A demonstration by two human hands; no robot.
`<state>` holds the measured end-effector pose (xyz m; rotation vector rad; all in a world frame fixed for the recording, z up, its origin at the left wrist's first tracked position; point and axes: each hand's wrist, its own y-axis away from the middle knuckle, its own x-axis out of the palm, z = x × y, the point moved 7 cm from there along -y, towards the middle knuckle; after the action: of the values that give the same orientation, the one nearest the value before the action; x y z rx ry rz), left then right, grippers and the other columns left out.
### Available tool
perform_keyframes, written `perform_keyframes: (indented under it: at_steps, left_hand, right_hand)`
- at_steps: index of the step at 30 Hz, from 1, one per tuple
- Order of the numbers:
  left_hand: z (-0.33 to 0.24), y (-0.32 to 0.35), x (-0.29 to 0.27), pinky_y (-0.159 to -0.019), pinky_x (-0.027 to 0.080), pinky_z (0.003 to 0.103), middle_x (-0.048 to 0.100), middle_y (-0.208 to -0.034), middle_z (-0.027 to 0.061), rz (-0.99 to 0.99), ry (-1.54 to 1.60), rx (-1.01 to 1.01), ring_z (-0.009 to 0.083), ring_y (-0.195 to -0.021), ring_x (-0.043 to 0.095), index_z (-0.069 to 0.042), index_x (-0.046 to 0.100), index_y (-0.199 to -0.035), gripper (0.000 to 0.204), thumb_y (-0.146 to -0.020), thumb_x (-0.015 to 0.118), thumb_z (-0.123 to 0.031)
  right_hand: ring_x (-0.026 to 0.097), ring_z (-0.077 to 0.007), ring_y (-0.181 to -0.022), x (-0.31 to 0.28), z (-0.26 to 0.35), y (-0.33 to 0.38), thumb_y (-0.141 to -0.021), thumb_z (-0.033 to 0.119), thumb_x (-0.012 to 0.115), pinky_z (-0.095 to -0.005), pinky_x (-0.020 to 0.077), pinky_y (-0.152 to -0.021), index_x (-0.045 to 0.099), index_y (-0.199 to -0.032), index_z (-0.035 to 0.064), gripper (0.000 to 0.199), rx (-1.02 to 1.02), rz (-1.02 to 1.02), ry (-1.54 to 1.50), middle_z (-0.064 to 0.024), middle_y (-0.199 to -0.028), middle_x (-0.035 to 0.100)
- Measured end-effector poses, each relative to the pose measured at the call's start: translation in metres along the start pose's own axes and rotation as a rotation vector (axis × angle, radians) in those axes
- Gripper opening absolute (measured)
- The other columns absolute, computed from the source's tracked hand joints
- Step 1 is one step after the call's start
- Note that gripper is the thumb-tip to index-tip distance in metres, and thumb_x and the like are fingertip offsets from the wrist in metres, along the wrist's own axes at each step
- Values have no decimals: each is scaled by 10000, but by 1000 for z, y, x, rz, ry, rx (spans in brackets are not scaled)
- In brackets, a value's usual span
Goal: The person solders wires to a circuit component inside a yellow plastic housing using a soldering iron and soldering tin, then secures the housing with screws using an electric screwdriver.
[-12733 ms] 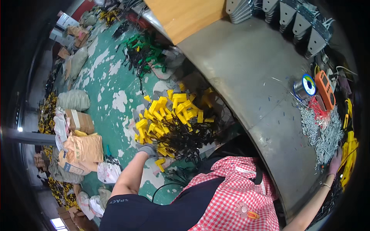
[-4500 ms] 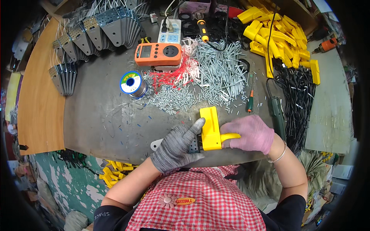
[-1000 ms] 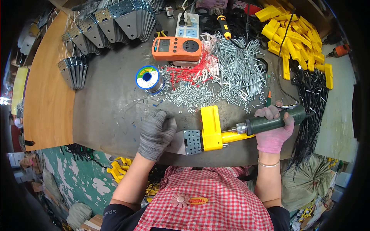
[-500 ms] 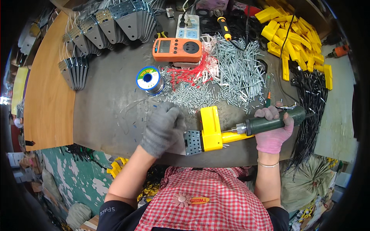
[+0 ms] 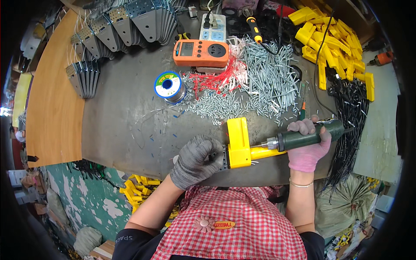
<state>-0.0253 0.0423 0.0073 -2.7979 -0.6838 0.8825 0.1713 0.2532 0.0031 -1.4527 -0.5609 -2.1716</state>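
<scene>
At the near edge of the table [image 5: 117, 125], right of centre, lies a yellow plastic handle [image 5: 238, 143], its broad block running near to far and its slim arm reaching right. Against the left side of the block sits a metal plate [image 5: 225, 158], mostly hidden beneath the left grip [image 5: 195, 161], a grey-gloved hand with fingers curled in; whether these pinch the plate or something small cannot be told. The right grip [image 5: 307, 149], in a pink glove, is wrapped around a dark green electric screwdriver [image 5: 303, 138], which lies level along the slim arm with its bit [image 5: 256, 145] pointing left at the block; contact at the tip is unclear. The handle appears light and stiff, with smooth faces likely to slide under a glove and a thin arm less suited to bearing force; the block's long sides offer the surest hold. The plate looks rigid and thin, best steadied flat from above, clear of its edges. The screwdriver seems the heaviest piece and is well held around its thick barrel. Farther off lie a pile of screws [image 5: 271, 82] and, at far right, a heap of yellow handles [image 5: 338, 43].
</scene>
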Motion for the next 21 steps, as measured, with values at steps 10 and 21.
perform_keyframes:
  at_steps: [10,21]
  left_hand:
    - [0,-2,1,-645,514,293,663,-881,67,10,70,42,178,-684,620,-90,664,-920,266,-716,796,18]
    - [-2,-3,1,-738,549,340,679,-923,92,46,19,15,253,-820,671,-81,656,-930,271,-720,790,26]
  right_hand:
    - [409,-128,-688,0,-3,0,-837,247,692,-339,365,-792,584,-1054,92,287,-21,-3,-5,33,-732,455]
    - [384,-124,-678,3,-6,-2,-846,256,683,-332,349,-777,582,-1055,97,282,-23,2,3,39,-729,435]
